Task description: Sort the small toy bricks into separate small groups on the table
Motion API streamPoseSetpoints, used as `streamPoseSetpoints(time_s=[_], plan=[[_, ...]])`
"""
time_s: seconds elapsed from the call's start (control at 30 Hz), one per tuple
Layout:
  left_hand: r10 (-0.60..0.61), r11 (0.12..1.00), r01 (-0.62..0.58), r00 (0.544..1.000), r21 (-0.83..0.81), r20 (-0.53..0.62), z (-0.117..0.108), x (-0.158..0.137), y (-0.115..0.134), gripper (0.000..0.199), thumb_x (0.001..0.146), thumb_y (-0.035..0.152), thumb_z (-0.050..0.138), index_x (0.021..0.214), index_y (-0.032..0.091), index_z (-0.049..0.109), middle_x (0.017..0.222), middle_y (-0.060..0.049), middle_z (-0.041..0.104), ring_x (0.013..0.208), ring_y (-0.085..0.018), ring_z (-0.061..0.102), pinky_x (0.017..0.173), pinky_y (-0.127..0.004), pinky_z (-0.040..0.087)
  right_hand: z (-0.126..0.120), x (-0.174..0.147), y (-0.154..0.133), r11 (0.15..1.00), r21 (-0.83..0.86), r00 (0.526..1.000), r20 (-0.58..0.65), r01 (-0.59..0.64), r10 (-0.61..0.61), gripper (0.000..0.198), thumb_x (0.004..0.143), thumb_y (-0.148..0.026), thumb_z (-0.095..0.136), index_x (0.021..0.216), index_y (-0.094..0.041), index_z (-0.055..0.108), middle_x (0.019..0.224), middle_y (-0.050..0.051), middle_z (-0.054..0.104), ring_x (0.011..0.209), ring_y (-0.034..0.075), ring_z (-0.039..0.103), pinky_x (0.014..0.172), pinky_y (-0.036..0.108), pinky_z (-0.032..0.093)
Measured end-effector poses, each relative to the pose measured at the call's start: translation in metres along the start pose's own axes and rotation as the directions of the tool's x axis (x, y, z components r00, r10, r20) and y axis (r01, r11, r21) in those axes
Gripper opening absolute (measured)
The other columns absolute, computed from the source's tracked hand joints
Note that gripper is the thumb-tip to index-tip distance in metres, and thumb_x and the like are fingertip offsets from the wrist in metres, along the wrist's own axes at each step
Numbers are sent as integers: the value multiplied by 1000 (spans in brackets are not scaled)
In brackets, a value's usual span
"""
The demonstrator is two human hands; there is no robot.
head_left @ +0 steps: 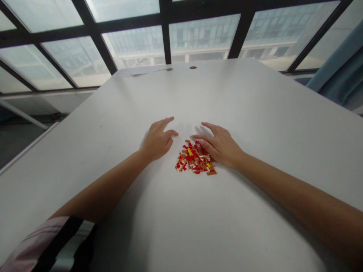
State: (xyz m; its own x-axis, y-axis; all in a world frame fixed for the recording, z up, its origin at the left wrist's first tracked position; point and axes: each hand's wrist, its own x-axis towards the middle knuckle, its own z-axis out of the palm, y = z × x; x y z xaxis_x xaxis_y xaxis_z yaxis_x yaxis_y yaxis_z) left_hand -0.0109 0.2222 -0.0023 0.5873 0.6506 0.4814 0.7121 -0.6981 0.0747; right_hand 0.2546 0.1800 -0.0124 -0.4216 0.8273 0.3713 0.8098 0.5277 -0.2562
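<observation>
A low pile of small toy building bricks (195,159), mostly red and brown with some yellow, white and pink ones, lies on the white table (181,219). Just left of the pile is my left hand (157,140), its fingers apart and nothing in them. Over the pile's right edge reaches my right hand (219,145), fingers also spread, hiding some bricks beneath it. Whether its fingertips touch the bricks I cannot tell. A longer yellow brick (190,152) shows near the top of the heap.
At the table's far edge lie some white paper sheets (138,71) and two dark round spots (193,67). Beyond stands a window with dark frames (167,41). A blue curtain (340,68) hangs on the right.
</observation>
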Motion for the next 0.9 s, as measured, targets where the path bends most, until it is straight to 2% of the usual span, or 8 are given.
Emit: streamPoseSetpoints(time_s=[0.17, 0.3, 0.4, 0.53, 0.63, 0.77, 0.9], plan=[[0, 1000, 0, 1000, -17, -5, 3, -1, -2, 32, 88, 9, 50, 105, 19, 76, 147, -15, 55, 136, -30, 52, 114, -51, 41, -3, -2, 3, 996, 85, 997, -83, 0, 7, 62, 103, -59, 26, 109, -26, 78, 144, 14, 56, 132, 33, 53, 110, 58, 42], [-15, 1000, 15, 1000, -25, 5, 3, -2, -3, 34, 88, 9, 49, 110, 21, 73, 148, -13, 54, 136, -28, 52, 114, -50, 42, -5, -2, 4, 987, 157, 991, -130, -14, 34, 61, 103, -58, 28, 105, -25, 79, 139, 14, 59, 127, 32, 57, 108, 54, 45], [49, 998, -48, 999, -47, 17, 1, -2, -1, 36, 90, 9, 49, 114, 23, 72, 149, -12, 52, 137, -28, 51, 114, -51, 41, -5, -2, 4, 987, 163, 990, -137, 2, 20, 63, 103, -60, 27, 101, -24, 80, 138, 16, 60, 126, 33, 57, 107, 56, 45], [178, 982, -174, 983, -75, 48, -1, -1, 3, 48, 91, 8, 48, 130, 30, 67, 157, -11, 42, 144, -31, 43, 117, -53, 37, -3, -2, 4, 988, 153, 988, -149, -14, 38, 64, 103, -59, 26, 102, -24, 79, 137, 15, 61, 126, 33, 58, 108, 57, 44], [181, 982, -177, 982, -64, 57, 0, 0, 8, 60, 88, 4, 50, 138, 36, 61, 162, -8, 33, 148, -34, 36, 119, -56, 32, -2, -2, 5, 987, 155, 987, -149, -36, 59, 67, 103, -59, 23, 104, -23, 79, 136, 17, 61, 125, 32, 59, 108, 56, 45], [153, 986, -147, 985, -81, 78, 2, 1, 11, 60, 84, 1, 53, 131, 35, 66, 167, -4, 25, 151, -36, 30, 122, -58, 26, -3, -2, 5, 987, 160, 989, -144, -21, 44, 66, 103, -60, 25, 101, -23, 79, 136, 16, 62, 125, 32, 59, 107, 55, 45], [125, 990, -118, 988, -83, 92, -1, 1, 12, 45, 86, 7, 54, 121, 29, 72, 163, -6, 33, 150, -34, 33, 124, -57, 26, -6, -2, 3, 985, 173, 991, -131, 17, 6, 63, 103, -59, 28, 97, -23, 79, 138, 15, 60, 126, 31, 58, 108, 55, 44]])
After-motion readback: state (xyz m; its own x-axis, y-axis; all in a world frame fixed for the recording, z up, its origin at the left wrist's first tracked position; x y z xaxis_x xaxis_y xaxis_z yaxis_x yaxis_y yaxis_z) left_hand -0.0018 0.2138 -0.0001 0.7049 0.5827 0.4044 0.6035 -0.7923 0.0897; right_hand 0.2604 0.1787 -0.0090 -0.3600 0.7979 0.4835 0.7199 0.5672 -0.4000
